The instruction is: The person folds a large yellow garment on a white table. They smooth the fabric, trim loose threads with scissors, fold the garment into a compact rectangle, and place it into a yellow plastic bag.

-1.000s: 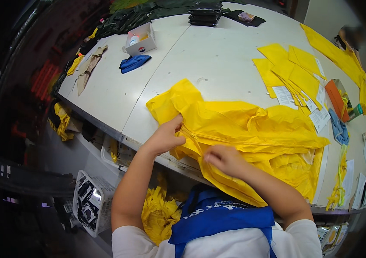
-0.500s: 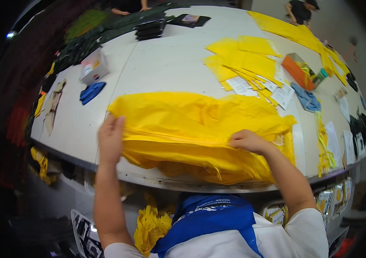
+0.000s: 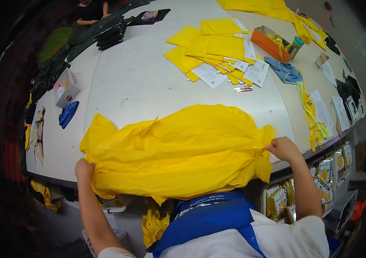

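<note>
A yellow garment (image 3: 178,150) of thin, creased cloth lies spread across the near side of the table, its lower edge hanging over the front. At its left end my left hand (image 3: 85,168) is closed on the edge. My right hand (image 3: 282,149) pinches the gathered right end. Beyond the garment lie several folded yellow pieces in bags (image 3: 224,45) with printed white sheets (image 3: 256,73). Small red-handled snips (image 3: 243,89) rest just in front of them. The fingertips of both hands are partly hidden in the cloth.
An orange box (image 3: 270,43), a green canister (image 3: 296,46) and a light blue cloth (image 3: 284,70) stand at the far right. On the left are a white box (image 3: 66,88) and a dark blue cloth (image 3: 68,115). Another person (image 3: 91,13) works beside black folded packs (image 3: 110,35).
The garment has been opened out flatter and the lengthwise fold has gone. My left hand has moved left and nearer, my right hand to the right. The view has shifted.
</note>
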Demonstrator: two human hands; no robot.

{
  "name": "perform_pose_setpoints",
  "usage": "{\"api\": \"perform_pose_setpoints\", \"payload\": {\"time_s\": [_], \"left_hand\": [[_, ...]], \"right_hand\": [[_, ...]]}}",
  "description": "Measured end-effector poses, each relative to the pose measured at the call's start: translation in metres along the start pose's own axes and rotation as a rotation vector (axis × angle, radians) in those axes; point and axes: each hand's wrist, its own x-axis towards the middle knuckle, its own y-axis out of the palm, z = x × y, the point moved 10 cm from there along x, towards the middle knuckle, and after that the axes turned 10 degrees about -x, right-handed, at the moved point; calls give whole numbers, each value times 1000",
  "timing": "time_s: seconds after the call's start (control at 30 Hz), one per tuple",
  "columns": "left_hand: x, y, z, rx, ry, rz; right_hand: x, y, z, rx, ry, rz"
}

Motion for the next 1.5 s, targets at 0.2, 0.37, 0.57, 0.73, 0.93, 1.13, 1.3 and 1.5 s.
{"api": "perform_pose_setpoints", "payload": {"time_s": [0.2, 0.37, 0.57, 0.73, 0.93, 1.13, 1.3, 1.5], "left_hand": [[-139, -14, -205, -469, 845, -395], [-292, 139, -380, -459, 1143, 426], [-276, 198, -391, -594, 1035, 524], [-269, 218, -395, -576, 937, 595], [-267, 235, -402, -486, 920, 669], [-271, 236, -408, -420, 978, 623], [-262, 208, -394, -432, 1016, 576], [-194, 108, -270, -224, 907, 159]], "right_hand": [[13, 17, 46, -24, -353, -303], [56, 77, 23, 54, -234, 41], [67, 90, 8, 108, -285, -56], [81, 106, 4, 137, -158, 99], [85, 95, 0, -12, -172, -45], [99, 100, -9, 81, -211, 45], [102, 85, -13, 34, -271, 22], [124, 47, -47, -288, -45, -211]]}}
